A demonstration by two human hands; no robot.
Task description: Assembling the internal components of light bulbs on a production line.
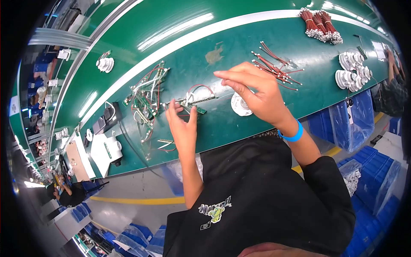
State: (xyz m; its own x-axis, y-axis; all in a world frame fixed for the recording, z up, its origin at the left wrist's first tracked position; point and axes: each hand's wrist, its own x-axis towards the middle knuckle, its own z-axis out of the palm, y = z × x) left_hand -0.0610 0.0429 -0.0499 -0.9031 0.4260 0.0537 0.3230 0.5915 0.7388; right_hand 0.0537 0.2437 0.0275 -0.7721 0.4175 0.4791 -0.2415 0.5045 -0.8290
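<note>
My left hand [183, 124] is at the middle of the bench. Its thumb and fingers close on a narrow green circuit board [203, 100] with a red wire looped above it and a white strip beside it. My right hand [259, 92], with a blue band at the wrist, is raised to the right of the board. Its thumb and index finger come together in a pinch, and whatever lies between them is too small to make out. A round white part [241, 105] rests on the bench, partly behind that hand.
A tangled pile of wired circuit boards [143, 100] lies to the left. Loose red wires [276, 68] are at the right, with bundled wires [320, 25] farther back. White round housings [353, 70] stand at the far right, beyond which a person works. Blue bins [364, 171] sit below.
</note>
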